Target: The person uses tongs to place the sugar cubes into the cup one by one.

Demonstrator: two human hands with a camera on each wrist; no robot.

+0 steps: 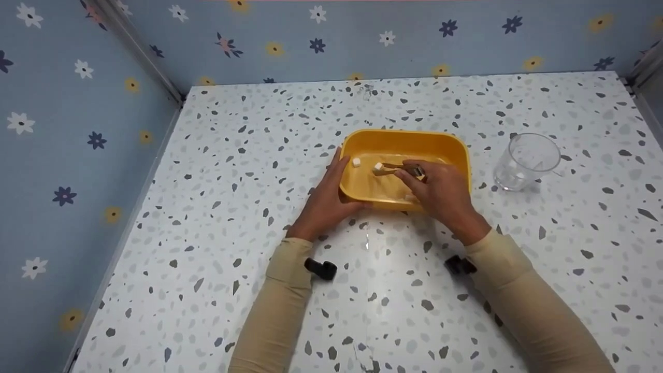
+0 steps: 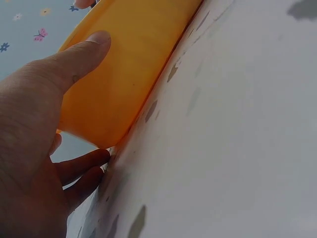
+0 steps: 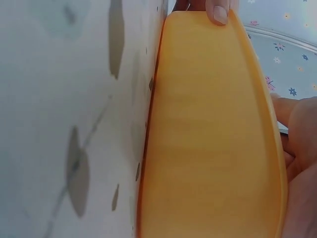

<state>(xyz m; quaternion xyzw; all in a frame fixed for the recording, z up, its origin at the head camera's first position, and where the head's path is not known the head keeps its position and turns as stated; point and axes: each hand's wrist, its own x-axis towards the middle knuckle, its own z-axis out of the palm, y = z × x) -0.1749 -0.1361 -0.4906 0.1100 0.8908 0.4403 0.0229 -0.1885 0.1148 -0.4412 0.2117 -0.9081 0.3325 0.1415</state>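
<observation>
A yellow tray (image 1: 404, 135) with raised walls stands on the table. My left hand (image 1: 327, 199) holds its left end, thumb along the near wall (image 2: 133, 59) and fingers around the end. Over the tray, my right hand (image 1: 440, 191) pinches small brown tongs (image 1: 393, 169) with a metal piece near the grip. A small white cube (image 1: 378, 167) sits at the tongs' tips. Another white cube (image 1: 356, 162) lies in the tray's left part, and a pale cube (image 1: 410, 198) shows by the near wall. In the right wrist view the wall hides the tongs.
A clear glass mug (image 1: 528, 160) stands to the right of the tray. The speckled white table (image 1: 233, 171) meets flower-patterned panels (image 1: 352, 41) at the back and left. Black wrist cameras (image 1: 322, 269) stick out from both sleeves.
</observation>
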